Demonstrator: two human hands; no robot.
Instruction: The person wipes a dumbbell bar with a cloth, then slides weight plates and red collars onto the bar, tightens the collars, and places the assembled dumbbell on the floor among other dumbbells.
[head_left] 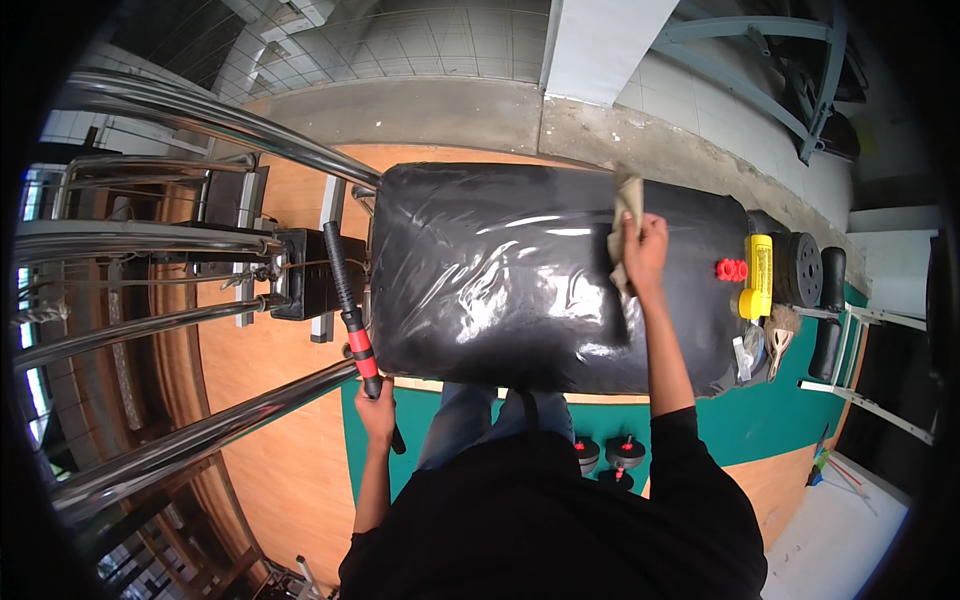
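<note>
My right hand point(650, 248) is closed around a crumpled beige cloth point(627, 215), which lies against the shiny black cover of a padded bench point(480, 250). The cloth's far end is smeared by motion. At the bench's left end, my left hand point(375, 412) grips a black bar point(340, 265) with a ribbed upper part and red bands. The bar stands tilted beside the bench corner, its lower end showing below my hand. On the bench's right end sit red star-shaped collars point(732, 270) and a yellow cylindrical container point(761, 275).
Black weight plates point(798, 268) and a brush point(779, 345) lie beyond the yellow container. Dumbbells point(626, 453) stand on the green mat point(720, 428) by my legs. Chrome rails point(220, 120) of a machine reach in from the left. A pale pillar point(605, 50) rises behind the bench.
</note>
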